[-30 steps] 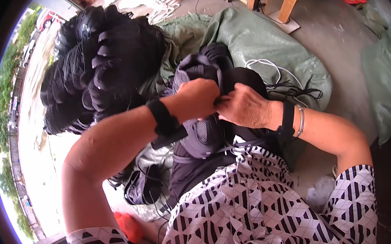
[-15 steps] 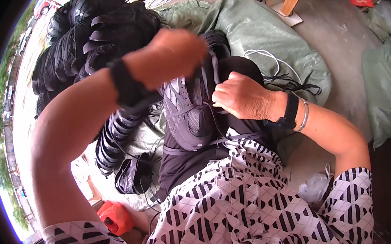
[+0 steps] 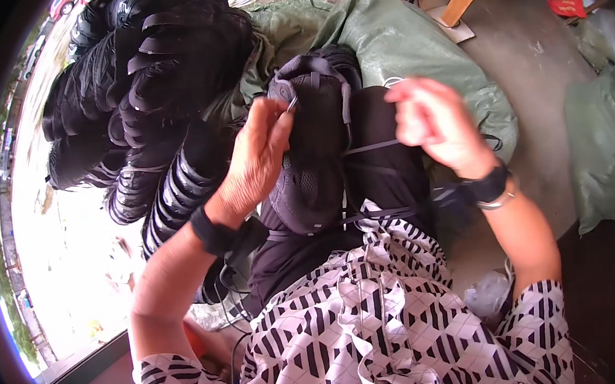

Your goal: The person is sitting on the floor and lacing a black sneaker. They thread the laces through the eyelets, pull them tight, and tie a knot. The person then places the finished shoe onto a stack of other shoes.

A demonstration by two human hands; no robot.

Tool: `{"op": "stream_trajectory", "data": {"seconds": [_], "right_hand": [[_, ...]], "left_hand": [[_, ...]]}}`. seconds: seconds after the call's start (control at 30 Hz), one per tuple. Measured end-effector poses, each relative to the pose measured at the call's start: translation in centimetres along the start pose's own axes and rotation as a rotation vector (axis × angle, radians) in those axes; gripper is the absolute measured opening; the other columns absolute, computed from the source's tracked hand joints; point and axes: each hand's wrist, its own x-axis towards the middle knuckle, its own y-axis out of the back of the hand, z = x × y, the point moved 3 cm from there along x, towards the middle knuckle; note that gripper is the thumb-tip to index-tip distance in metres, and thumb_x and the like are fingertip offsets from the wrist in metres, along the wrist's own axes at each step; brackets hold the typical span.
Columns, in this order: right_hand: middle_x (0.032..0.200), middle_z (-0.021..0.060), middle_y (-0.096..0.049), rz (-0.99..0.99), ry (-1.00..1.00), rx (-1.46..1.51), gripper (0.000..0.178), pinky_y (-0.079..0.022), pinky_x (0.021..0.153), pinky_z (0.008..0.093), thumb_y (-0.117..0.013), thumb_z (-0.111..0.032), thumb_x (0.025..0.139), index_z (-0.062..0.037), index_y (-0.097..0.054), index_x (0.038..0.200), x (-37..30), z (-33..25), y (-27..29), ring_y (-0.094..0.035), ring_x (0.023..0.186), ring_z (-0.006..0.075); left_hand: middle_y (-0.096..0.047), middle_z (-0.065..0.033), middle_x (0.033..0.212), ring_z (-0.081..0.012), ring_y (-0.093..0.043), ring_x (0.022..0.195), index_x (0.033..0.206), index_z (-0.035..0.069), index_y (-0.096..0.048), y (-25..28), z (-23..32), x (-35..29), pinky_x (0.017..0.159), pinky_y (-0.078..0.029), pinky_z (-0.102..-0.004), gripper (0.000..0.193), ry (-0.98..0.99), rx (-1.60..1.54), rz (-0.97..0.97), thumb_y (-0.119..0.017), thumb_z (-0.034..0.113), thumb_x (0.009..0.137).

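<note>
Left hand (image 3: 261, 152) pinching a dark shoe (image 3: 307, 201) at its edge, blurred right hand (image 3: 436, 126) curled by a lace (image 3: 373, 146), grip unclear

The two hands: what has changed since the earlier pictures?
The left hand and right hand, close together at first, are now apart: the left moved leftward, the right rightward, with a lace stretching toward it. The shoe stays on the lap.

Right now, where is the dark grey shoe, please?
In the head view, the dark grey shoe lies near the picture's middle on the person's lap, with the left hand at its left edge and the right hand off to its right.
</note>
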Motion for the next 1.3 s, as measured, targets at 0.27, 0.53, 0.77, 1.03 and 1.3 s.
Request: {"op": "stream_trajectory", "data": {"seconds": [0.27,0.53,0.77,1.03,1.3], "right_hand": [[0.065,-0.0006,-0.052,0.649,0.337,0.009,0.026,-0.029,0.043,0.0223,-0.047,-0.017,0.099,-0.0024,-0.060,0.117,-23.6,-15.5,32.1,-0.035,0.045,0.0063],[0.093,0.0144,-0.071,-0.024,-0.176,-0.441,0.024,-0.045,0.048,0.0195,-0.047,-0.019,0.098,-0.0004,-0.063,0.102,-2.8,-2.0,-1.6,-0.062,0.057,0.0098],[0.073,0.0041,-0.065,-0.622,-0.455,-0.998,0.024,-0.047,0.056,0.0236,-0.051,-0.017,0.096,0.0011,-0.065,0.087,-1.0,4.3,-6.3,-0.060,0.060,0.0097],[0.064,0.0072,-0.064,0.020,-0.257,-0.637,0.035,-0.035,0.037,0.0176,-0.052,-0.030,0.098,0.0028,-0.065,0.104,2.2,2.1,-6.1,-0.051,0.040,0.0066],[0.062,0.0105,-0.064,-0.069,-0.386,-0.617,0.035,-0.038,0.035,0.0196,-0.051,-0.029,0.099,0.0041,-0.060,0.106,3.2,4.0,-8.2,-0.060,0.042,0.0144]], "left_hand": [[-0.064,-0.0028,0.087,-0.0076,-0.057,0.074,0.113,0.001,-0.058,-0.2,-2.2,-2.5,0.074,-0.049,-0.0230,0.020,0.162,-0.494,0.051,-0.049,0.013,0.100],[-0.063,0.0000,0.078,-0.0055,-0.055,0.069,0.094,0.003,-0.065,0.6,-2.5,-4.0,0.065,-0.047,-0.0219,0.023,0.335,-0.242,-0.231,-0.057,0.023,0.099],[-0.058,0.0033,0.075,-0.0023,-0.048,0.072,0.084,0.001,-0.064,-0.1,-2.4,-4.4,0.064,-0.041,-0.0210,0.024,0.148,-0.120,-0.123,-0.060,0.022,0.097],[-0.054,0.0052,0.068,-0.0028,-0.046,0.061,0.079,0.004,-0.059,-0.4,-2.6,-4.6,0.055,-0.039,-0.0212,0.027,0.209,-0.035,-0.133,-0.059,0.024,0.097],[-0.054,0.0016,0.062,-0.0056,-0.051,0.058,0.083,0.001,-0.061,-0.3,-3.3,-4.6,0.053,-0.043,-0.0238,0.028,0.267,-0.173,-0.104,-0.060,0.026,0.096]]}}
